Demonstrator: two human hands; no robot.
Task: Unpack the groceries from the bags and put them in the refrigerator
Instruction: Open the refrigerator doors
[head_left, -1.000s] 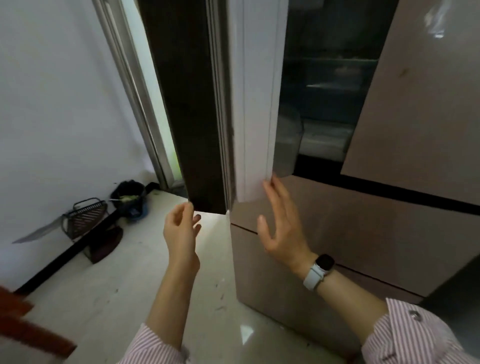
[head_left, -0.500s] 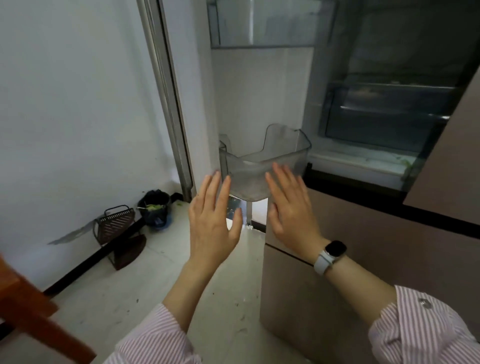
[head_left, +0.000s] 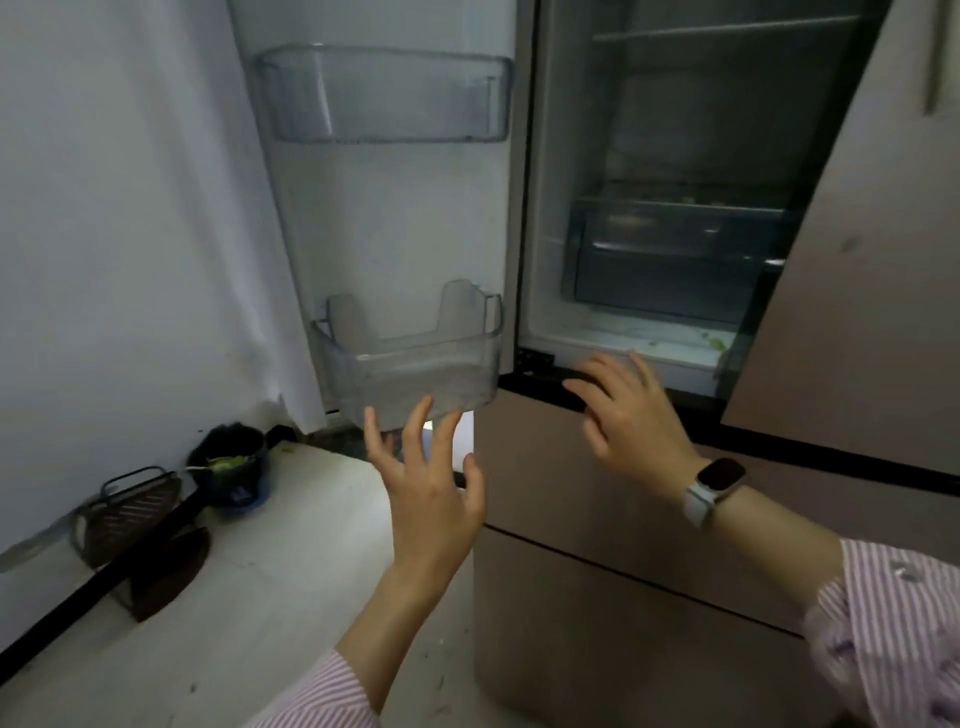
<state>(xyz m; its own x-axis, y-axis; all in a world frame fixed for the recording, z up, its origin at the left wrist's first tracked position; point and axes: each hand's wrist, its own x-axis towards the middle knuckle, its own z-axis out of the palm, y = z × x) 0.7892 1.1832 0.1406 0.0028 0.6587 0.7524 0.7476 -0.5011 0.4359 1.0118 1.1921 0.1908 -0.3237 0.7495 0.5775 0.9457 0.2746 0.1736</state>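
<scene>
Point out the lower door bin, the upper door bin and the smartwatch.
lower door bin (head_left: 415, 376): head view, clear front wall.
upper door bin (head_left: 384, 98): head view, front wall.
smartwatch (head_left: 719, 477): head view, dark screen.

We see the refrigerator (head_left: 597, 545) faced in smooth, glossy beige panels that catch soft reflections. Inside its open left door (head_left: 395, 218), the liner looks like smooth white plastic, and the upper door bin (head_left: 384, 93) and lower door bin (head_left: 410, 374) are clear, slightly cloudy plastic. Deep inside the refrigerator, the drawer (head_left: 670, 260) looks like translucent grey plastic. Left of the refrigerator, the wall (head_left: 119, 234) is matt white, and the floor (head_left: 270, 587) below it is pale and smooth with a faint sheen. On our right wrist, the watch (head_left: 719, 475) has a glossy dark face and a matt white band. Our sleeves (head_left: 893, 639) are striped woven cloth.
</scene>
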